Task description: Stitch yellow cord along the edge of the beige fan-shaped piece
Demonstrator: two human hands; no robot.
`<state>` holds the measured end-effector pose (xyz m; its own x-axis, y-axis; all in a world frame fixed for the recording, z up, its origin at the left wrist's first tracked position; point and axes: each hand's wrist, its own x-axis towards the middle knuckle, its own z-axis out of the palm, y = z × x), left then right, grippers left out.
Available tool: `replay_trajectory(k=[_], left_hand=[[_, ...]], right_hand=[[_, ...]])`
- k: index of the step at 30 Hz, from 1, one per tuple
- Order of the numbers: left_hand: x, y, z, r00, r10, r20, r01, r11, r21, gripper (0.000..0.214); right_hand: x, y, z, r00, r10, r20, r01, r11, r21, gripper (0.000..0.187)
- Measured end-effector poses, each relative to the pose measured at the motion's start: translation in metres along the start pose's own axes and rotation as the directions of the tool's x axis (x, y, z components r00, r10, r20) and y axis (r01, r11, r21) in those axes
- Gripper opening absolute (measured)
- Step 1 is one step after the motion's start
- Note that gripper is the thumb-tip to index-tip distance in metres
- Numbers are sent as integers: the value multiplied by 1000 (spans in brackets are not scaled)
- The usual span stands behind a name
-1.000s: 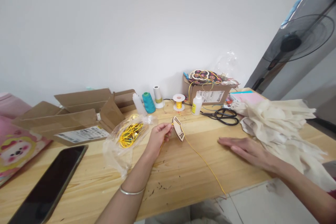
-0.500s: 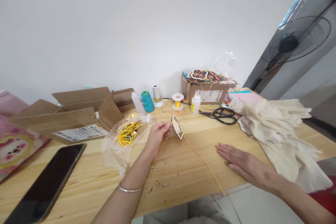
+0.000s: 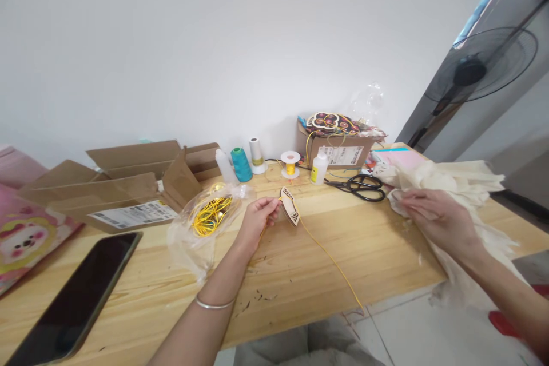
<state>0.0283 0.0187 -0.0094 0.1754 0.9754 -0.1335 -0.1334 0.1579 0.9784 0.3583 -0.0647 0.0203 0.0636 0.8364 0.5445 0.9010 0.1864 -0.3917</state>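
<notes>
My left hand (image 3: 260, 217) is closed in a pinch on a yellow cord (image 3: 326, 253), right beside a small wooden cutout piece (image 3: 290, 207). This piece is pale with dark openwork corners, and the cord passes across it and trails over the table toward the front edge. On the right, my right hand (image 3: 441, 220) has its fingers pinched at the left edge of a crumpled cream cloth (image 3: 454, 180). Part of the cloth is hidden behind that hand and forearm.
Black scissors (image 3: 364, 187), a white bottle (image 3: 319, 169), a spool of yellow thread (image 3: 290, 166) and a teal thread cone (image 3: 241, 164) stand toward the back. A plastic bag of yellow cord (image 3: 210, 217), an open cardboard box (image 3: 128, 197) and a phone (image 3: 77, 303) lie left.
My right hand has lifted from lying flat on the table and moved right to the cloth, closing on its edge. My left hand and the wooden piece have hardly moved.
</notes>
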Motion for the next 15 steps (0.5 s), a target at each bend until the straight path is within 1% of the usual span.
replay_trajectory(k=[1,3,4,5,7,8,9,11,12,14,15], left_hand=[[0,0,0,1000,2,3,-2,1000,-3,25],[-1,1,0,1000,10,12,-10,1000,-4,25],[-1,1,0,1000,13,17,-13,1000,-1,25],[-1,0,0,1000,15,20,-15,1000,5,24],[-1,0,0,1000,16,20,-17,1000,17,24],[-1,-1,0,1000,16,20,-16,1000,20,24],[-1,-1,-1,1000,16,20,-16,1000,19,24],[-1,0,-2,1000,11,21,-11,1000,17,24],[-1,0,-2,1000,4,24,-5,1000,16,24],[-2,2,-3,999,-21,35,20,1000,11,25],[-2,3,-4,998,-39,39,39,999,8,25]], right_hand=[[6,-4,0,1000,7,-9,-7,1000,2,19],[17,-12,1,997,80,-2,-80,997,23,22],[23,-17,3,995,97,10,-98,994,41,25],[29,-23,7,997,75,21,-76,995,60,26],[39,-40,22,997,-68,45,64,994,92,26],[44,-50,33,989,-128,70,119,985,124,26],[48,-61,46,978,-158,136,135,977,164,25],[53,-83,75,941,-127,315,53,971,233,25],[55,-93,90,933,-119,338,29,965,259,26],[56,-111,118,938,-178,298,83,949,304,23],[56,-117,129,941,-186,283,84,938,337,24]])
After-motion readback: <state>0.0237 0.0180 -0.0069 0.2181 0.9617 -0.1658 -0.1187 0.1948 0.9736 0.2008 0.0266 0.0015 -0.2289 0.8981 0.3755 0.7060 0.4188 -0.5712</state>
